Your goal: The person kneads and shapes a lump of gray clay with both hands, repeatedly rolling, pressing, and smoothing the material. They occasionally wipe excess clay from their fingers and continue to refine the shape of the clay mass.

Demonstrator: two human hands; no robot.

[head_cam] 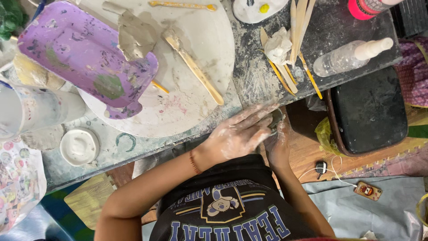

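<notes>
Nearest the camera is the person's dark printed shirt (232,201), and from it both forearms reach up to the near edge of the tabletop (249,85). The left hand (238,134), coated in pale slip and with a thin reddish band at the wrist, lies over the right hand (277,143), and both hands are closed together around a small lump of grey clay (276,119), which is held just off the tabletop's near edge and mostly hidden between the fingers. To the right, on the floor, sit a black box with a brown rim (370,111), a yellow bag (324,136) beside it, and a small orange device (368,190) on a white cord. On the near left part of the tabletop rests a small round white dish (79,146), with a clear plastic cup (31,109) just beyond it. Farther in lies a large round white board (196,58) smeared with clay, carrying a wooden modelling tool (194,67), a flat grey clay slab (136,35) and a purple tray (84,58) that tilts over its left side. To the right of the board lie a bundle of wooden sticks (296,31) with a crumpled white tissue (277,47), and a clear spray bottle (352,56) on its side. At the far edge are a white palette (256,9) with a yellow dot and a pink bottle (365,8).
</notes>
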